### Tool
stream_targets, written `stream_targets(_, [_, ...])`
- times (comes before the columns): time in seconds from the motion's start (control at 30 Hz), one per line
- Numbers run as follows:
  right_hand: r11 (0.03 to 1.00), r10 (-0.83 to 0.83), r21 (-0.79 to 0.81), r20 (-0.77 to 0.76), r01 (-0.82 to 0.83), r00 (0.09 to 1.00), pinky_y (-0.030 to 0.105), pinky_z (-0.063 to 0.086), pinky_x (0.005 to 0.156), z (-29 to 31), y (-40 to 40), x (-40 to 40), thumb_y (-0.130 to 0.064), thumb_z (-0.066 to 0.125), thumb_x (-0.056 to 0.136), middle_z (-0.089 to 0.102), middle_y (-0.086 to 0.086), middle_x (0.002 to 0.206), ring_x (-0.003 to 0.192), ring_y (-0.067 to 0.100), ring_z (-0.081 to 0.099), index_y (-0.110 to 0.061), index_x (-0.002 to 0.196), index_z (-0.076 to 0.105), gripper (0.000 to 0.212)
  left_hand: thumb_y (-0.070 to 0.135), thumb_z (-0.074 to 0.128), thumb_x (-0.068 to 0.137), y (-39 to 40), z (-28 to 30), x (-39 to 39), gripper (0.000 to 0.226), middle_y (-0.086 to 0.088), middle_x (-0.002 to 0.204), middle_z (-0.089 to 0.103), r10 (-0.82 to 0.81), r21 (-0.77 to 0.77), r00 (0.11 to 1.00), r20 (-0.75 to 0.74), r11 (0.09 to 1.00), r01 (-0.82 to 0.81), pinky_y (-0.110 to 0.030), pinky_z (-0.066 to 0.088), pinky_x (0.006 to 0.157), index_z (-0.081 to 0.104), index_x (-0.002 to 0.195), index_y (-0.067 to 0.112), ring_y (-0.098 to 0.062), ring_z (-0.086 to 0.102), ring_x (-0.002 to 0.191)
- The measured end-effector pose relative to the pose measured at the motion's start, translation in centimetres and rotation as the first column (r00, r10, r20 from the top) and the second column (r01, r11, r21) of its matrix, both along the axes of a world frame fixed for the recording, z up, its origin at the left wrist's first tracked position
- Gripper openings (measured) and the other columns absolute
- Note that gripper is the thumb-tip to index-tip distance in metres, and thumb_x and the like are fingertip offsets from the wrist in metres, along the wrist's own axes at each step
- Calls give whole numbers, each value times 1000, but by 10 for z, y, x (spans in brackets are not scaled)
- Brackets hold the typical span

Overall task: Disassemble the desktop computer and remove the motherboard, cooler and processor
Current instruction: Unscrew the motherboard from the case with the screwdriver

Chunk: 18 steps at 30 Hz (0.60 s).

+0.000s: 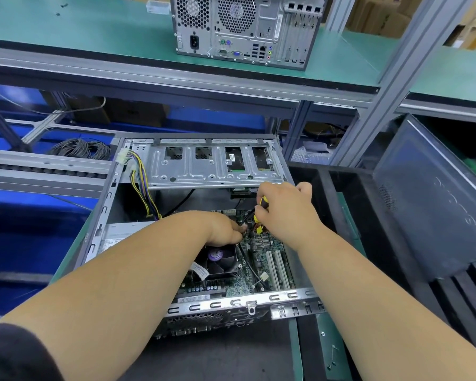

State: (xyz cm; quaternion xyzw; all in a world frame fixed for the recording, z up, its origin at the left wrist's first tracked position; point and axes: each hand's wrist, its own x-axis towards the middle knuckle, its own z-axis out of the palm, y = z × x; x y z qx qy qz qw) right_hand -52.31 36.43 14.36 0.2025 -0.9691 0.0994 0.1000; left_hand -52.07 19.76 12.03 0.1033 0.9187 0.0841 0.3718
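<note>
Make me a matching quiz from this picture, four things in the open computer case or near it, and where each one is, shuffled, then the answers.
Things:
1. black square cooler fan with purple label
2. yellow-and-black-handled screwdriver
3. closed grey desktop tower
4. bundle of yellow, purple and black wires

Places:
A. upright on the green upper shelf
B. gripped in the right hand
C. hanging along the open case's left side
D. on the green motherboard, just below the left hand

Pairs: 1-D, 2-B, 3-A, 4-C
</note>
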Motion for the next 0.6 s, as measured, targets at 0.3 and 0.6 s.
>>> stream_targets(0.3, [963,-83,-257,21,86,996,37,24,87,22,7,8,-31,56,85,58,-9,73,84,14,45,-30,83,53,4,40,59,85,-3,-6,-3,54,-4,140,45,71,90,980,-187,994,-55,-30,42,89,47,138,44,-24,53,114])
stream_targets(0.6, [906,-162,-392,29,160,986,38,25,90,64,18,34,-29,54,84,60,-8,73,90,-7,38,-31,83,52,3,34,82,75,2,4,9,29,11,80,68,294,567,923,-249,817,-107,-20,47,72,63,98,33,0,58,67])
